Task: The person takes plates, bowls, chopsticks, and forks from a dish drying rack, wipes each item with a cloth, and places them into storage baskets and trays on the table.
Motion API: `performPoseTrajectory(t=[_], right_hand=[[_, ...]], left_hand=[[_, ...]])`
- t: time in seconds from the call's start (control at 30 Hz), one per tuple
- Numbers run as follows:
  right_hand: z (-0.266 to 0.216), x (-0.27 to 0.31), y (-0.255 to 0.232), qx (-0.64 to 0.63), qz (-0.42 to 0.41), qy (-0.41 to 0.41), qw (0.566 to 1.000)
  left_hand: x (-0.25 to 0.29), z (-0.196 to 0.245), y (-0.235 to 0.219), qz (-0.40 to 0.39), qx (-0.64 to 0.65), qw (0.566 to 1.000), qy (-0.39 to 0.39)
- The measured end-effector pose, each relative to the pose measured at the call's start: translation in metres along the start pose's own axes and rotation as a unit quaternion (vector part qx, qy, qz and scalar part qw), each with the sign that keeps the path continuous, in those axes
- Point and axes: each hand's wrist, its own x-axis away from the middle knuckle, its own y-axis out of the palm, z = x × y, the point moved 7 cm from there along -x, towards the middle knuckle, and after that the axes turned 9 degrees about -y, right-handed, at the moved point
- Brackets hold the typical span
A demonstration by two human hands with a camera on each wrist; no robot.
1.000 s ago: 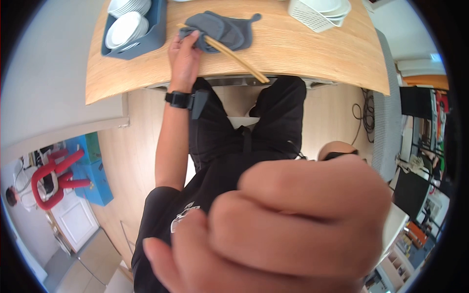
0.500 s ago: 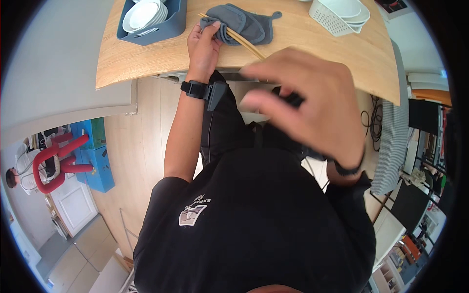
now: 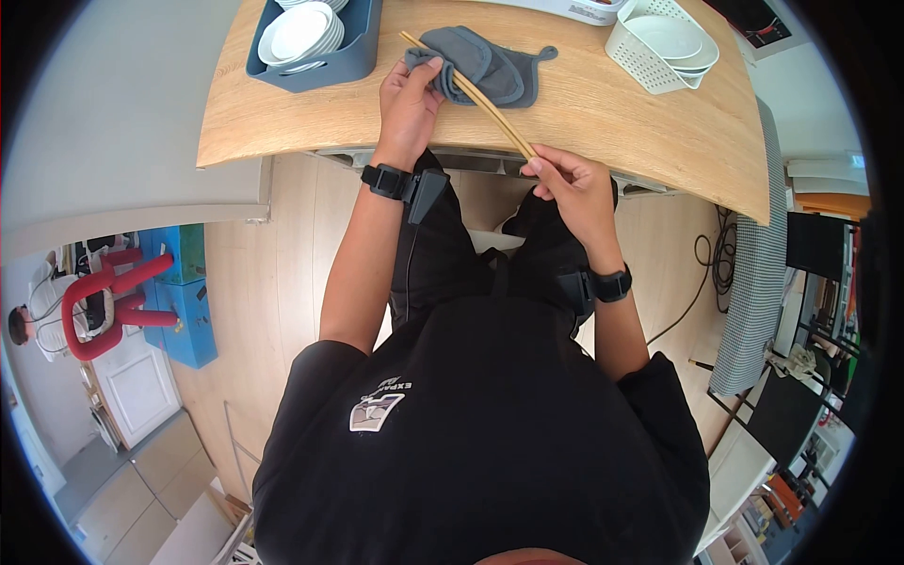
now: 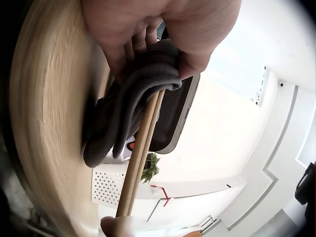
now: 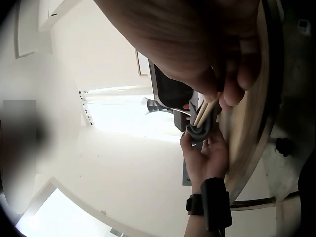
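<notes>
A grey cloth (image 3: 508,80) with a hanging loop lies partly on the table, its near end gathered in my left hand (image 3: 407,118). The thumb and fingers grip a fold of it around a pair of wooden chopsticks (image 3: 492,111). In the left wrist view the chopsticks (image 4: 138,163) come out from under the curled fold of the cloth (image 4: 148,74). My right hand (image 3: 579,198) pinches their near ends between thumb and fingers, just off the table's front edge. Their far tips stick out past the cloth.
To the left on the wooden table (image 3: 282,122) stands a blue-grey bin (image 3: 325,75) with stacked white dishes (image 3: 301,33). At the right is a white perforated basket (image 3: 640,61) with white dishes. A white tray (image 3: 574,8) sits at the back edge.
My right hand came from close to the camera down to the chopsticks and now pinches their near ends. The left hand keeps its grip on the cloth.
</notes>
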Motion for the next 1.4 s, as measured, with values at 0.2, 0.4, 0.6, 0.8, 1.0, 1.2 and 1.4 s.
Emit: performPoseTrajectory(t=[0.2,0.4,0.6,0.8,1.0,1.2,1.4], right_hand=[[-0.014,-0.028,0.029,0.023,-0.001,-0.063,0.998],[-0.024,-0.028,0.032,0.068,-0.04,-0.076,0.994],[-0.018,0.01,-0.007,0.101,-0.09,-0.078,0.988],[-0.005,0.055,-0.046,0.055,-0.046,-0.007,0.997],[-0.005,0.059,-0.059,0.044,-0.019,-0.024,0.999],[-0.011,0.044,-0.071,0.012,0.027,-0.042,0.999],[-0.014,0.031,-0.052,0.008,0.032,-0.077,0.996]], left_hand=[[0.001,-0.002,0.003,-0.001,-0.062,0.998,-0.021],[0.0,-0.002,-0.001,0.002,-0.026,1.0,-0.005],[0.004,0.0,0.002,0.013,-0.005,1.0,0.007],[0.001,-0.002,0.003,0.004,-0.001,1.0,0.007],[0.001,-0.001,-0.001,0.004,-0.01,1.0,0.002],[0.002,0.0,0.006,0.008,0.026,1.0,0.008],[0.004,-0.003,0.001,-0.001,-0.024,1.0,0.012]])
